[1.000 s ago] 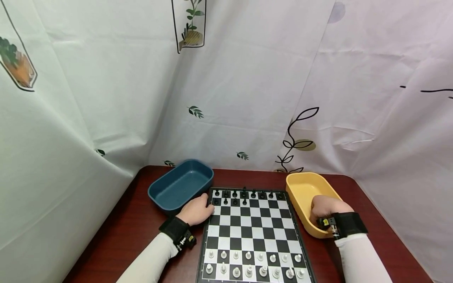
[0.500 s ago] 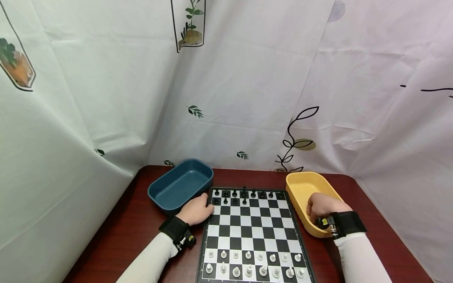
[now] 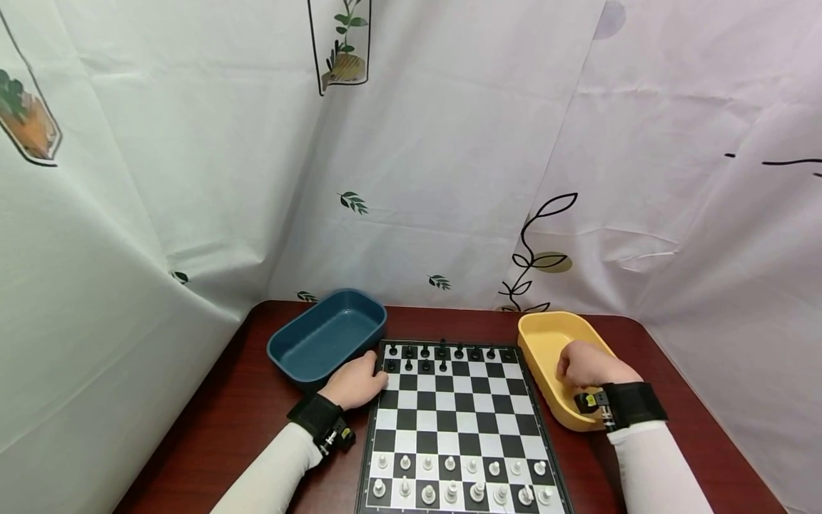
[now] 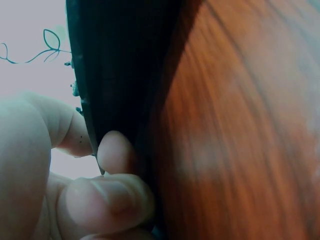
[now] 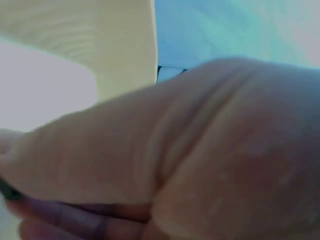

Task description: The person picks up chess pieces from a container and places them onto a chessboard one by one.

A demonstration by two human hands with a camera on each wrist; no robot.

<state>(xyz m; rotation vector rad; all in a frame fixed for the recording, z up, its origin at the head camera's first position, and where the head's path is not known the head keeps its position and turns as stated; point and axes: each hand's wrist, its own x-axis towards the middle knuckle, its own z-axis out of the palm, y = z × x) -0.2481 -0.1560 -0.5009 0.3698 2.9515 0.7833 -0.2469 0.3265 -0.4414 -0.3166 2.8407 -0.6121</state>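
A black-and-white chessboard (image 3: 459,410) lies on a dark red table (image 3: 244,414). Black pieces (image 3: 442,353) stand along its far rows and white pieces (image 3: 452,477) fill the two near rows. My left hand (image 3: 356,382) sits at the board's far left edge. In the left wrist view its thumb and curled fingers (image 4: 112,150) pinch the board's dark rim (image 4: 120,75). My right hand (image 3: 581,365) is over the yellow tray (image 3: 546,334) with fingers curled down. A small dark piece (image 5: 6,190) shows at its fingertips in the right wrist view.
An empty blue tray (image 3: 324,335) stands at the board's far left, close to my left hand. White printed curtains close off the table on the left, back and right. Bare tabletop (image 4: 240,125) lies left of the board.
My right hand has risen a little and shifted toward the far side of the yellow tray. My left hand and the pieces on the board stay put.
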